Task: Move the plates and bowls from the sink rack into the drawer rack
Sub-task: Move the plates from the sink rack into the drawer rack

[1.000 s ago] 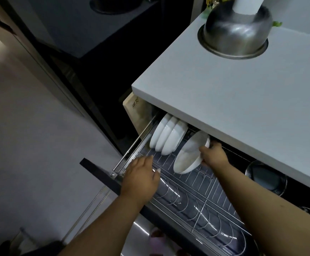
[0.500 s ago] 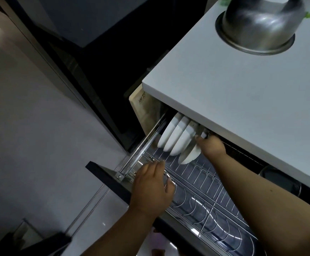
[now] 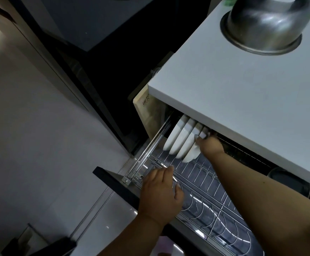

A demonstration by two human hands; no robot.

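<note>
Touching right hand: upright plate

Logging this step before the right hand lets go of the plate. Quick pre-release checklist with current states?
1. Plate stands on edge in the rack, next to the three plates already there: ok.
2. Plate's bottom edge seated between wires: cannot tell, contact is hidden.
3. Right hand holds the plate's upper rim: ok.
4. Left hand rests on the rack's front rail, away from the plates: ok.
5. Drawer pulled out, empty slots to the right of the plate: ok.
6. Room between plate tops and counter: cannot tell, tops are hidden under its edge.
</note>
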